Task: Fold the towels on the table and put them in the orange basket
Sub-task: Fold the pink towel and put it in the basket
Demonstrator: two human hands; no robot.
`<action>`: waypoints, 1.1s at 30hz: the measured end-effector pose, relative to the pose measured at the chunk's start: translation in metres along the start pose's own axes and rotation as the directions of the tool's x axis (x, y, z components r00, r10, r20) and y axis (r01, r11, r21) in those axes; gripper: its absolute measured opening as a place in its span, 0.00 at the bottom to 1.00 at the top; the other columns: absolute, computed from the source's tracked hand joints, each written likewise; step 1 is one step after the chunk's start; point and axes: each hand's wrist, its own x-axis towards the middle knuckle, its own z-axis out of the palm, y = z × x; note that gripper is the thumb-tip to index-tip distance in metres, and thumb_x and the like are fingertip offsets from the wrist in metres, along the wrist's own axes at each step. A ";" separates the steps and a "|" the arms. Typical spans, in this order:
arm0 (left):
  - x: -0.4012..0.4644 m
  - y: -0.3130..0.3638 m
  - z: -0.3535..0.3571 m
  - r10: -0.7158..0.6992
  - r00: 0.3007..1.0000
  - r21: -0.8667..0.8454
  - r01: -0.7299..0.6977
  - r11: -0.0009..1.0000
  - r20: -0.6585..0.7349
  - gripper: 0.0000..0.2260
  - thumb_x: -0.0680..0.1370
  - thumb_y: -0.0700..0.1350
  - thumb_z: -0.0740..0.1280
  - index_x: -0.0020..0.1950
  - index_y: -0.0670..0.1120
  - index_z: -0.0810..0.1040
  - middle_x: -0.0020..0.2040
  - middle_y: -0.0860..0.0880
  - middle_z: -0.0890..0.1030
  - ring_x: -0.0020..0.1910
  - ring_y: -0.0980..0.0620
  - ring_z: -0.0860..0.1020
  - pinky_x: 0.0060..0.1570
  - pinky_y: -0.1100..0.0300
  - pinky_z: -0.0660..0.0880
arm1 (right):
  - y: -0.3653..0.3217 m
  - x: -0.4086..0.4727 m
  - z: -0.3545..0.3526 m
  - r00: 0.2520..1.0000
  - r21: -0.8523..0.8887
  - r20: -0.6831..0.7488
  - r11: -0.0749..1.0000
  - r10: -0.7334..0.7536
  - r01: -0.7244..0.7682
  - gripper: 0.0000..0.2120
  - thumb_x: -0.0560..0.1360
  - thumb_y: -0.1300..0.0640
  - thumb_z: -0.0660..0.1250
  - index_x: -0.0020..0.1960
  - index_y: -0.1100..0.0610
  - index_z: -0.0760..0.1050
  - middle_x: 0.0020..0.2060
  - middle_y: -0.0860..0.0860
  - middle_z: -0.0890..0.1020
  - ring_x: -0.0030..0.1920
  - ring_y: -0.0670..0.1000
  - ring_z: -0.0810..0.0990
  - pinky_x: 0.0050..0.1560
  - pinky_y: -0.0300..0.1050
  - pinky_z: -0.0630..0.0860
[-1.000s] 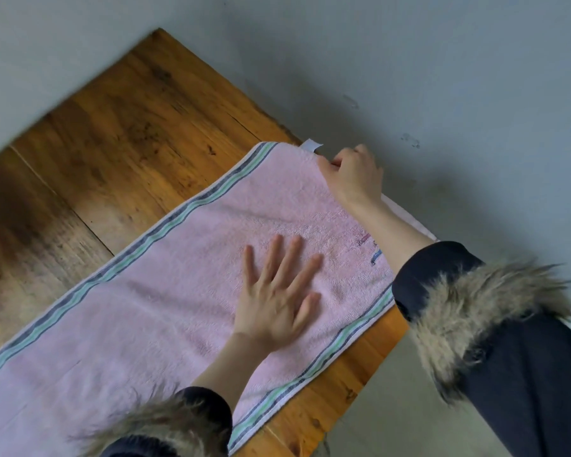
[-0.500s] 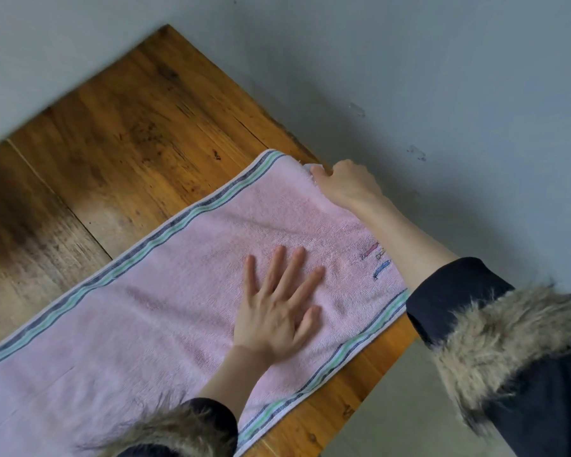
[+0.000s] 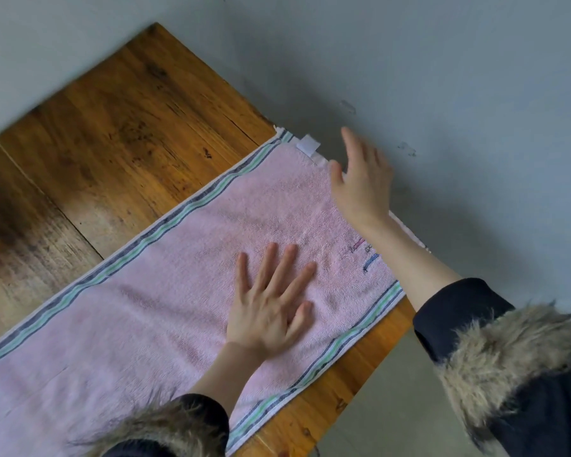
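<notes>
A pink towel [image 3: 165,311] with green and grey striped edges lies flat along the wooden table [image 3: 112,127]. A small white label [image 3: 308,145] sticks out at its far corner. My left hand [image 3: 274,305] rests flat on the towel, fingers spread, near its right end. My right hand [image 3: 361,183] hovers over the towel's far right edge, fingers apart and holding nothing. No orange basket is in view.
The table's right end is close to my right arm, with grey floor [image 3: 442,94] beyond it. Bare wood lies to the left of the towel. My fur-trimmed dark sleeves [image 3: 508,364] fill the lower right.
My right hand has let go of the towel's far corner and opened. The corner now lies flat with its label showing. My left hand stays pressed on the towel.
</notes>
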 end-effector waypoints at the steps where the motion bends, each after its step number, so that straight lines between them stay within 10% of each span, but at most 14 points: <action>1: 0.000 0.000 0.000 0.000 1.000 0.002 0.000 1.000 0.002 0.26 0.78 0.60 0.49 0.75 0.58 0.54 0.77 0.50 0.55 0.76 0.43 0.50 0.68 0.33 0.49 | -0.001 -0.006 0.003 0.995 -0.049 0.002 0.994 -0.100 0.100 0.21 0.78 0.56 0.58 0.70 0.58 0.65 0.66 0.55 0.72 0.66 0.58 0.68 0.64 0.55 0.63; 4: 0.000 0.002 0.000 0.000 1.000 0.003 0.000 1.000 0.000 0.26 0.78 0.60 0.49 0.75 0.58 0.54 0.77 0.49 0.55 0.76 0.43 0.50 0.68 0.33 0.49 | -0.004 -0.020 0.020 0.927 -0.139 0.206 0.928 -0.314 0.345 0.18 0.80 0.54 0.55 0.68 0.56 0.67 0.71 0.55 0.66 0.73 0.56 0.59 0.71 0.59 0.53; 9: 0.000 0.001 0.001 0.000 1.000 0.014 0.000 1.000 -0.001 0.25 0.78 0.60 0.48 0.76 0.58 0.52 0.77 0.50 0.54 0.76 0.43 0.49 0.68 0.33 0.48 | -0.002 -0.015 0.043 0.864 -0.204 0.437 0.908 -0.250 0.366 0.25 0.81 0.45 0.44 0.76 0.49 0.48 0.76 0.50 0.45 0.75 0.51 0.40 0.72 0.56 0.36; 15: 0.000 -0.001 0.003 0.004 1.000 0.013 -0.003 1.000 -0.013 0.26 0.77 0.60 0.49 0.75 0.59 0.53 0.77 0.50 0.55 0.76 0.43 0.50 0.69 0.33 0.48 | 0.001 -0.026 0.017 0.967 -0.014 0.154 0.978 -0.203 0.208 0.16 0.79 0.57 0.58 0.66 0.58 0.71 0.70 0.55 0.67 0.72 0.55 0.60 0.72 0.61 0.49; 23: -0.001 -0.003 0.005 0.005 1.000 0.032 -0.005 0.999 0.008 0.25 0.78 0.60 0.47 0.75 0.59 0.53 0.77 0.51 0.55 0.76 0.44 0.49 0.69 0.34 0.45 | 0.060 -0.074 -0.033 0.887 -0.217 0.261 0.919 0.380 -0.330 0.24 0.80 0.49 0.55 0.71 0.60 0.61 0.67 0.58 0.68 0.67 0.58 0.67 0.65 0.57 0.65; 30: -0.001 0.002 -0.008 -0.027 0.998 -0.074 0.031 0.997 0.050 0.24 0.78 0.58 0.46 0.75 0.58 0.54 0.77 0.51 0.54 0.76 0.46 0.47 0.71 0.37 0.40 | 0.065 -0.093 -0.052 0.958 -0.015 0.120 0.966 0.260 -0.260 0.11 0.78 0.61 0.60 0.58 0.61 0.74 0.55 0.55 0.75 0.54 0.55 0.75 0.57 0.49 0.71; 33: 0.017 0.010 -0.025 -0.118 0.988 -0.202 0.097 0.974 -0.095 0.20 0.78 0.41 0.55 0.70 0.49 0.68 0.71 0.44 0.68 0.74 0.43 0.59 0.70 0.35 0.49 | 0.059 -0.098 -0.061 0.987 0.096 0.110 0.987 0.115 -0.126 0.11 0.77 0.64 0.61 0.57 0.60 0.76 0.51 0.53 0.75 0.45 0.50 0.76 0.45 0.42 0.73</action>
